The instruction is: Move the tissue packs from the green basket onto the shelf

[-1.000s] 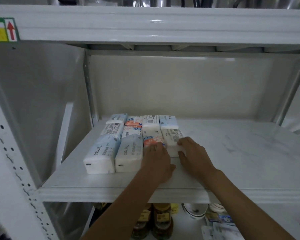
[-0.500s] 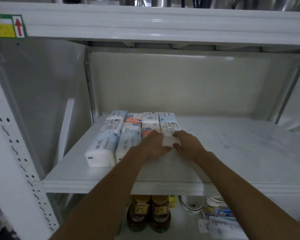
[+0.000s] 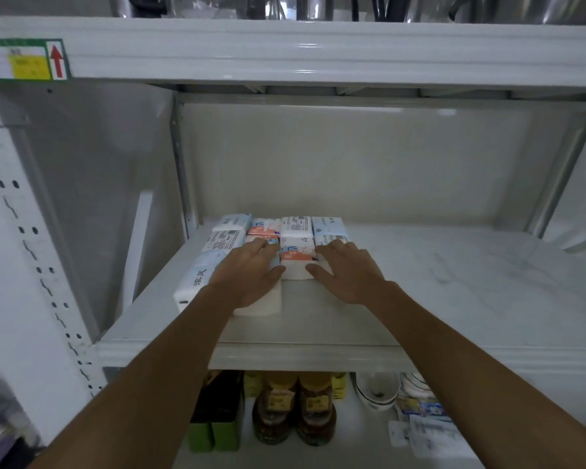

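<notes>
White shelf holds tissue packs lying lengthwise front to back; left hand and right hand rest flat, fingers spread, flanking the orange pack.

glossy plastic-wrapped tissue packs (smooth white metal shelf).

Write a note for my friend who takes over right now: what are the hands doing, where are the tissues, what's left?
Left hand: flat on top of the tissue packs, palm down, no grip closed on any.
Right hand: flat on the right column, thumb against the orange-and-white pack.
Packs: four columns at the left rear of the shelf, touching.
Done: these packs are shelved.
Left: the green basket is out of view, so check it for more.
</notes>
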A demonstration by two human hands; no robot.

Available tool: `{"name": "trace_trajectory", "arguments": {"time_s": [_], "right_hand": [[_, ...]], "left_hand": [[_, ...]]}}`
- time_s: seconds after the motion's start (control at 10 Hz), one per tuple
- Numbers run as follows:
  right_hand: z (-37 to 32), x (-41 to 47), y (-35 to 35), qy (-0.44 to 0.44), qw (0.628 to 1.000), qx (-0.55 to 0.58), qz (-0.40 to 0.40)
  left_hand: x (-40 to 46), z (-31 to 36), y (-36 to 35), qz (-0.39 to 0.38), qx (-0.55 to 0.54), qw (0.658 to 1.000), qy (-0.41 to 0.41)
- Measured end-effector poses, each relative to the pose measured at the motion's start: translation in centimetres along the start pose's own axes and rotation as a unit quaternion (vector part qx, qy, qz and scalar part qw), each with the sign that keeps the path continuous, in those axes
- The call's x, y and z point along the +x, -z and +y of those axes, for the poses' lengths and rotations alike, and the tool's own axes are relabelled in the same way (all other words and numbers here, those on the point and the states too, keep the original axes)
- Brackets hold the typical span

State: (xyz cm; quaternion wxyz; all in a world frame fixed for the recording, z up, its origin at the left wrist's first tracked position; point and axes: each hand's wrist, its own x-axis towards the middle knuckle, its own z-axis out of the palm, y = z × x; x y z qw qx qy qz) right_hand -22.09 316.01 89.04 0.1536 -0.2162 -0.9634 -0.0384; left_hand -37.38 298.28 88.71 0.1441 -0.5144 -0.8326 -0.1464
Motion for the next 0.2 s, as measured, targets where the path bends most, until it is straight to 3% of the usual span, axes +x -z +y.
{"name": "trace_trajectory", "arguments": {"time_s": [0.2], "right_hand": [[1.5, -2.7, -1.7, 0.009, 0.997, 0.066, 0.039]], "left_hand": [[-3.5, -1.0, 0.2, 0.064, -0.059, 0.996, -0.022]]}}
